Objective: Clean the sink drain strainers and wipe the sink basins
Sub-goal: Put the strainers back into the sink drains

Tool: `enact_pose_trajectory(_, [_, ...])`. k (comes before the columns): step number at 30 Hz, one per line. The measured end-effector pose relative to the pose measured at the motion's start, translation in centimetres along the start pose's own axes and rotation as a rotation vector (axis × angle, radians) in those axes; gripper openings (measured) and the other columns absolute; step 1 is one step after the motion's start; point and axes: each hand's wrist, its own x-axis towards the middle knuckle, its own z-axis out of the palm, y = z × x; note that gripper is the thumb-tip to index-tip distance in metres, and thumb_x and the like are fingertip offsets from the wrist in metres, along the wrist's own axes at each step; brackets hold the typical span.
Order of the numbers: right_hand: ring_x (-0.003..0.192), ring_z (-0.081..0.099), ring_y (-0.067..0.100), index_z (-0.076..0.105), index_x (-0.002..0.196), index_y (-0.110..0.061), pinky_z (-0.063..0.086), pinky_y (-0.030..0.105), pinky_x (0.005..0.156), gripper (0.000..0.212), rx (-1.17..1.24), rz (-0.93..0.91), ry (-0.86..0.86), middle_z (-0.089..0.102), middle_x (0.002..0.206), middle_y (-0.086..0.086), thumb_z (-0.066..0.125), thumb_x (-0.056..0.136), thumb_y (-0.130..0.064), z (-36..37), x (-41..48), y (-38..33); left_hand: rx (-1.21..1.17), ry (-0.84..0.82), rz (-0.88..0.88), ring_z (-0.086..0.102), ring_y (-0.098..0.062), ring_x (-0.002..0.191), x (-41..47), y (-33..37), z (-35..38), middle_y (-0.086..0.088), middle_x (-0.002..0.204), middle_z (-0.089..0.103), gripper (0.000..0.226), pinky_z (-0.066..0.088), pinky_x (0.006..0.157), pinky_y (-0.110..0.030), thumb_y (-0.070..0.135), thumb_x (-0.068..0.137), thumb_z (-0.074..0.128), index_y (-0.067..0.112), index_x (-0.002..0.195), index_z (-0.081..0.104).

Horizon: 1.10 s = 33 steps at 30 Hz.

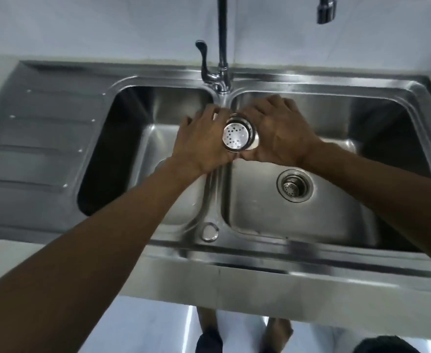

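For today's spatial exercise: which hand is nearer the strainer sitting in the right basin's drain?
Right. The right hand hovers over that basin, just behind the strainer; the left hand is farther left, over the divider.

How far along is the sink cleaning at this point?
Done: one strainer is out of its drain. In hand: the left hand and right hand grip it above the basin divider. Left: the second strainer sits in the drain of the right basin; no wiping cloth shows.
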Motion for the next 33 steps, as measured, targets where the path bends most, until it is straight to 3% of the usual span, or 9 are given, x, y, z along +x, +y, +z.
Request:
enact_pose_trajectory(4, [0.134, 0.043, 0.034, 0.047, 0.144, -0.018, 0.033, 0.051, 0.112, 0.090, -0.007, -0.085, 0.015, 0.049, 0.145, 0.008, 0.063, 0.074, -0.072, 0.8, 4.9, -6.7, 0.066, -0.002, -0.098, 0.045, -0.035, 0.139, -2.5, -7.3, -2.3, -0.009, 0.151, 0.045, 0.094, 0.032, 0.112, -0.059, 0.066, 0.071, 0.081, 0.023, 0.146, 0.046])
enact_pose_trajectory(7, [0.131, 0.044, 0.034, 0.046, 0.144, -0.020, 0.034, 0.051, 0.110, 0.093, 0.021, -0.128, -0.009, 0.050, 0.142, 0.007, 0.064, 0.073, -0.077, 2.6, 8.3, -11.6, 0.061, -0.038, -0.185, 0.048, -0.039, 0.134, -4.2, -12.4, -2.6, -0.012, 0.148, 0.046, 0.094, 0.038, 0.111, -0.060, 0.064, 0.068, 0.084, 0.024, 0.145, 0.048])
enact_pose_trajectory(12, [0.135, 0.041, 0.034, 0.046, 0.144, -0.022, 0.031, 0.052, 0.111, 0.090, 0.007, -0.146, -0.100, 0.046, 0.146, 0.007, 0.061, 0.075, -0.078, 7.9, 11.8, -16.0, 0.052, -0.154, -0.252, 0.046, -0.038, 0.135, -5.2, -18.3, 0.8, -0.012, 0.150, 0.044, 0.095, 0.037, 0.111, -0.059, 0.064, 0.070, 0.082, 0.024, 0.148, 0.045])
enact_pose_trajectory(18, [0.131, 0.044, 0.038, 0.051, 0.138, -0.019, 0.034, 0.053, 0.108, 0.088, -0.021, -0.087, -0.284, 0.050, 0.141, 0.011, 0.061, 0.073, -0.076, 13.8, 14.4, -16.4, 0.042, -0.294, -0.216, 0.041, -0.036, 0.139, -2.9, -21.7, 7.0, -0.011, 0.152, 0.041, 0.090, 0.033, 0.111, -0.057, 0.049, 0.074, 0.086, 0.025, 0.150, 0.043])
enact_pose_trajectory(25, [0.130, 0.043, 0.039, 0.052, 0.136, -0.018, 0.032, 0.056, 0.107, 0.088, -0.064, -0.050, -0.417, 0.048, 0.139, 0.013, 0.064, 0.073, -0.077, 17.7, 16.2, -17.0, 0.037, -0.399, -0.198, 0.043, -0.037, 0.136, -1.2, -23.8, 10.9, -0.013, 0.146, 0.045, 0.086, 0.034, 0.110, -0.056, 0.057, 0.075, 0.082, 0.027, 0.147, 0.046])
enact_pose_trajectory(33, [0.128, 0.043, 0.038, 0.053, 0.133, -0.019, 0.032, 0.053, 0.106, 0.082, -0.110, -0.032, -0.473, 0.048, 0.137, 0.013, 0.066, 0.073, -0.074, 18.5, 16.6, -16.6, 0.052, -0.408, -0.154, 0.044, -0.032, 0.134, -0.8, -23.9, 12.6, -0.010, 0.144, 0.044, 0.086, 0.036, 0.111, -0.053, 0.061, 0.078, 0.080, 0.030, 0.149, 0.043])
